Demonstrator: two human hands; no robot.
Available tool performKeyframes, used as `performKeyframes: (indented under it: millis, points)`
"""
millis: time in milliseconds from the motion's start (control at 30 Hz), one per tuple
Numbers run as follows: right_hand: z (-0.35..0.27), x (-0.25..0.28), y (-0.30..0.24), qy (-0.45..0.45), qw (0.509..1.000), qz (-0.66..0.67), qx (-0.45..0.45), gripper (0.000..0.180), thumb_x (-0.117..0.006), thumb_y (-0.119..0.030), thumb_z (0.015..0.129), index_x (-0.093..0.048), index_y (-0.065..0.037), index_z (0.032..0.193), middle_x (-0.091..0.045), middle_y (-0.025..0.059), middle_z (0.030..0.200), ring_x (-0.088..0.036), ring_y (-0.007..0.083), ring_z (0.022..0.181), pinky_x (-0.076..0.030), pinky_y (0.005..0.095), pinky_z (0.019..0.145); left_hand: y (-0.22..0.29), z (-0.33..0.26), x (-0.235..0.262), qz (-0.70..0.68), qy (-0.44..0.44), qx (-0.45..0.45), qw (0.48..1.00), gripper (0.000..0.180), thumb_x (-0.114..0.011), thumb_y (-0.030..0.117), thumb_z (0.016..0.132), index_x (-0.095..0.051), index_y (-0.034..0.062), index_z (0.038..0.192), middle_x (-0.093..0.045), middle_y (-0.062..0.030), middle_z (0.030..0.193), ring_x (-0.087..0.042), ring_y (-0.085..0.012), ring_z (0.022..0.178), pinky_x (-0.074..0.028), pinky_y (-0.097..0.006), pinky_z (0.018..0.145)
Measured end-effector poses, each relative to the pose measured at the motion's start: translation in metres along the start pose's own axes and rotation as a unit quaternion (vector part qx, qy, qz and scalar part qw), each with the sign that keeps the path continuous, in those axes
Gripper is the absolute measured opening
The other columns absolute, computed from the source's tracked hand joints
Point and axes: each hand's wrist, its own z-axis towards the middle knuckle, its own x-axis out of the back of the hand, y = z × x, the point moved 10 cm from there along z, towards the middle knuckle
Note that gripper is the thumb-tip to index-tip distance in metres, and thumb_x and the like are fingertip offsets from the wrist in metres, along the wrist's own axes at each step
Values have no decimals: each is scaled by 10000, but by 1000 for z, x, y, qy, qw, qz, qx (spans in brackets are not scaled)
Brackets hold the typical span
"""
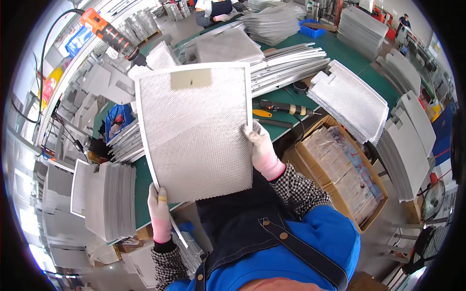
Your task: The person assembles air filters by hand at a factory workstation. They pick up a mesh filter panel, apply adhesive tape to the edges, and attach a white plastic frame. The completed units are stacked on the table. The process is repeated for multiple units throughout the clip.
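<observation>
Pretty bright shot overall, even daylight-ish light with no hard shadows anywhere on the green worktop (335, 48). The far left edge is blown out, looks like windows there, just white glare and washed-out colour. The silver mesh panel (194, 131) in the middle catches a soft sheen across its upper half, not enough to lose the texture though. Centre is sharp: you can see the mesh weave and the checked sleeve pattern fine. Heavy fisheye: straight edges bow hard toward the rim, corners are pure black vignette, and stuff near the rim gets squashed and a bit smeary. A faint colour fringe runs along the circle's border.
</observation>
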Motion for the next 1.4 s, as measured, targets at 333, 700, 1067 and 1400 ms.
performKeyframes:
  millis: [333, 700, 1067, 1400]
  points:
    - [1, 43, -3, 23, 999, 34, 6, 304, -594, -191, 999, -589, 1, 1234, -664, 46, 1129, -614, 135, 1028, -460, 298, 971, 28, -6, -12, 104, -52, -57, 992, 298, -523, 59, 1014, -572, -56, 1285, -546, -36, 884, -513, -136, 757, -456, -297, 671]
    - [13, -72, -133, -84, 978, -124, 144, 412, -642, -217, 977, -562, 58, 1273, -630, 44, 1154, -545, 105, 1097, -418, 279, 988, 40, -4, -26, -123, 149, -176, 965, 509, -510, 236, 1055, -380, -48, 1457, -494, -171, 1357, -480, -255, 1238, -355, -382, 1086]
    - [22, -72, 27, -460, 581, -637, -213, 658, -682, -386, 915, -555, 96, 1345, -643, 249, 1289, -615, 339, 1208, -466, 377, 1043, -87, -148, -143, 164, -568, 15, 806, 608, -540, 408, 1031, -448, -10, 1463, -496, -237, 1474, -498, -350, 1351, -385, -378, 1120]
    - [-24, -144, 117, -630, 492, -552, -238, 388, -673, -261, 901, -631, 38, 1146, -684, 133, 936, -633, 209, 885, -500, 361, 812, 44, 22, -28, 449, -158, -311, 823, 265, -712, 164, 849, -624, 109, 1094, -668, -85, 951, -678, -288, 863, -534, -412, 782]
